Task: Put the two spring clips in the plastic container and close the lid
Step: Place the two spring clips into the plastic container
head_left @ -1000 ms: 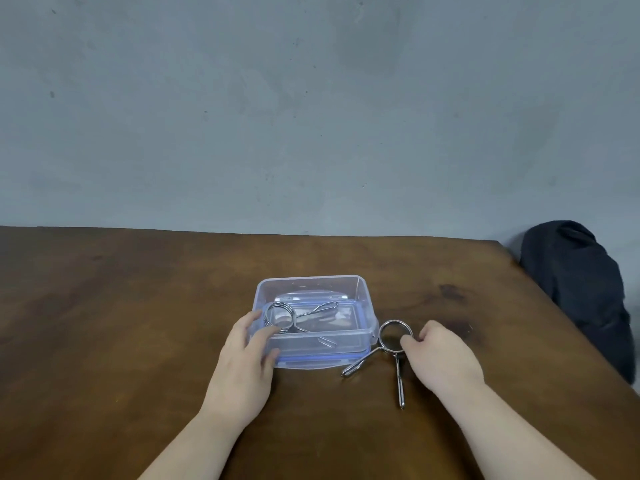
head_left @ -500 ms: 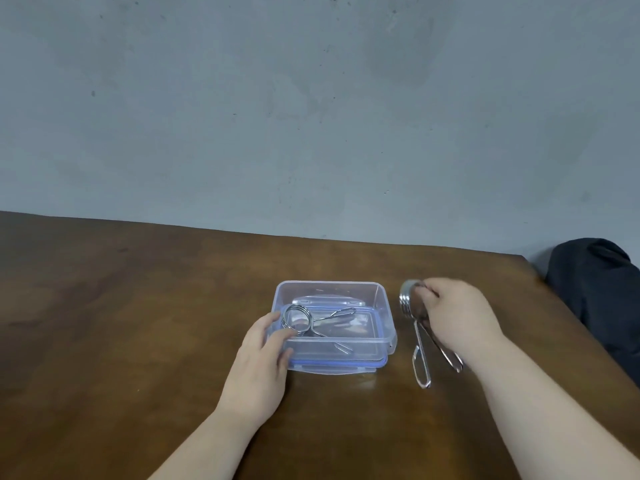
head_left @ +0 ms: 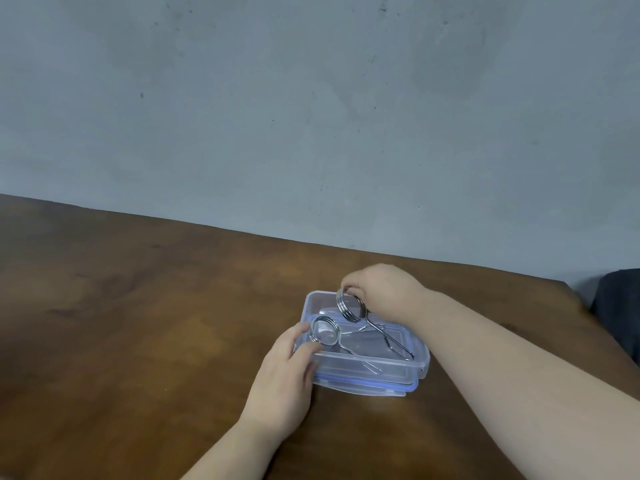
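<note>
The plastic container (head_left: 363,355) sits open on the brown bench (head_left: 138,323), resting on what looks like its own blue-rimmed lid (head_left: 367,388), which shows as a blue band under the near wall. One spring clip (head_left: 325,335) already lies partly inside at the left end: its coil stands above the rim and its wire legs run down toward the floor of the box. The left hand (head_left: 287,375) rests against that end, thumb and fingertip touching this coil and the wall, a light steadying grip rather than a closed one.

The second spring clip (head_left: 350,305) is held over the far side of the box by the right hand (head_left: 384,292). Here the grip is closed, fingertips pinched on the top of the coil, with the clip tilted so its long legs reach down and toward the near right corner inside the container.

The step in hand, as I judge it, is placing the second clip. The next move calls for lowering the coil until it clears the rim, laying it flat beside the first without tangling the legs, then letting go. The first coil likely needs nudging down too, since anything above the rim would block the lid. After that the box must be lifted off the lid so it can be pressed on top.
</note>
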Tool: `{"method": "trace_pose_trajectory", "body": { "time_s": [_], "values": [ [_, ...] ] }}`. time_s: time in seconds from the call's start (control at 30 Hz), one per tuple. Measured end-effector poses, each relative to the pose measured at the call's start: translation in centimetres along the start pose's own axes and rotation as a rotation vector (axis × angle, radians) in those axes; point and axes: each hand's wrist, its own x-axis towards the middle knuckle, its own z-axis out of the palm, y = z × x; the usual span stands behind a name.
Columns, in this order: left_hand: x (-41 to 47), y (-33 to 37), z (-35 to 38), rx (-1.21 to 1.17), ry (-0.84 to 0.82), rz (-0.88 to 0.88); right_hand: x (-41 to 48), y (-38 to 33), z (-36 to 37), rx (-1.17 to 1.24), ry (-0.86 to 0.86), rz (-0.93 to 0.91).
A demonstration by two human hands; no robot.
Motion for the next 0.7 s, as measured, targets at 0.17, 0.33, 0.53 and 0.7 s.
{"method": "trace_pose_trajectory", "body": {
  "time_s": [0.17, 0.33, 0.53, 0.7],
  "values": [
    [0.1, 0.0, 0.1, -0.009, 0.006, 0.008, 0.5, 0.4, 2.1, -0.023, -0.132, 0.016],
    [0.1, 0.0, 0.2, -0.006, 0.007, 0.009, 0.5, 0.5, 3.5, -0.032, -0.232, -0.008],
    [0.2, 0.1, 0.1, -0.008, 0.016, 0.002, 0.3, 0.6, 4.5, -0.122, -0.225, -0.04],
    [0.1, 0.2, 0.1, -0.005, 0.011, -0.011, -0.6, 0.9, 4.4, -0.063, -0.148, 0.002]
  ]
}}
